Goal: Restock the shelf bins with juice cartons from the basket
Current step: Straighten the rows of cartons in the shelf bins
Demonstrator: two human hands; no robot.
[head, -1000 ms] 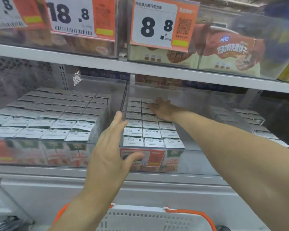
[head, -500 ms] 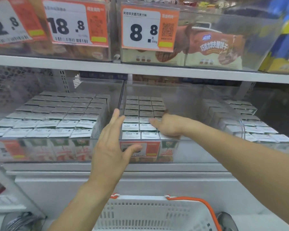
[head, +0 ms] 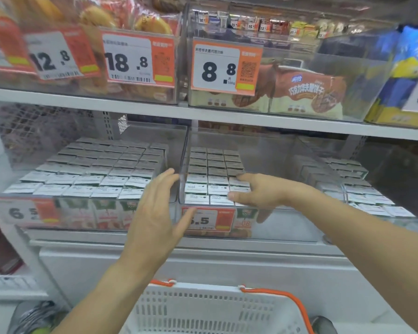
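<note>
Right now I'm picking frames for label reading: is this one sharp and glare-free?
Head view: the 8.8 tag reads sharp; the 12.8 tag at upper left is smeared by blur; the shelf edge bows from wide-angle distortion; the middle bin has hazy reflections; the left hand partly hides the 6.5 tag.

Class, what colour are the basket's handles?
Orange, on a white basket; the handles show in the head view.

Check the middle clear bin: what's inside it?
The middle bin holds juice cartons in three columns along its left side. The right hand rests on the front right ones, covering them. The bin's right part shows no cartons.
</note>
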